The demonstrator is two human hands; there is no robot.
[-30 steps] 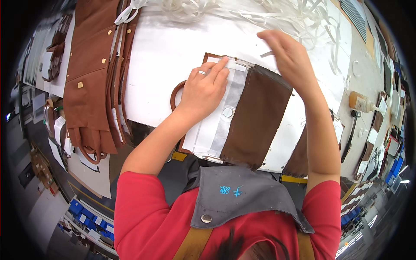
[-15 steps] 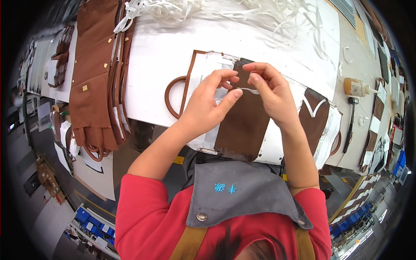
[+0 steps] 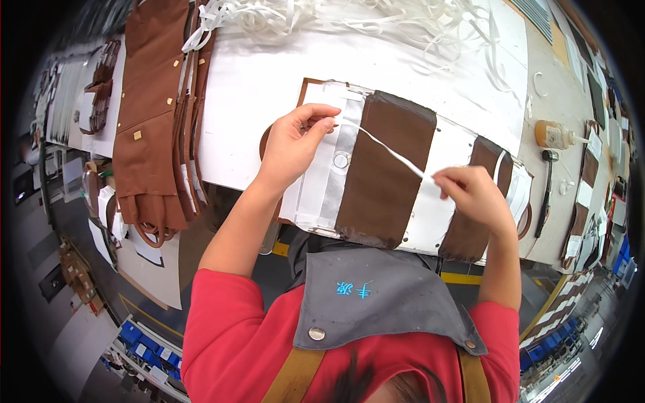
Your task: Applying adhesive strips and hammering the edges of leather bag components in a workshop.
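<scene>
A thin white strip (image 3: 396, 156) stretches slantwise between my two hands. Its upper left end is pinched in my left hand (image 3: 295, 141), whose thumb and forefinger are together. My right hand (image 3: 471, 193) grips the strip lower down on the right, fingers closed and slightly blurred. Beneath both hands lies a flat, opened bag piece with a brown panel (image 3: 386, 174), white backing and a round magnet-like disc (image 3: 340, 160) at its left part. A second brown panel (image 3: 468, 225) is partly behind my right hand. A brown round handle (image 3: 266, 141) is mostly hidden by my left hand.
A tangle of white strips (image 3: 282, 19) lies at the table's far side. Stacked brown bag pieces (image 3: 149, 151) hang over the left edge. To the right are a bottle of amber liquid (image 3: 552, 135), a hammer (image 3: 547, 181) and more brown-and-white pieces (image 3: 579, 211).
My hands were close together over the brown panel; they have moved apart, left hand leftward and right hand right and down. The white strip now spans between them, and another on the right panel has shifted.
</scene>
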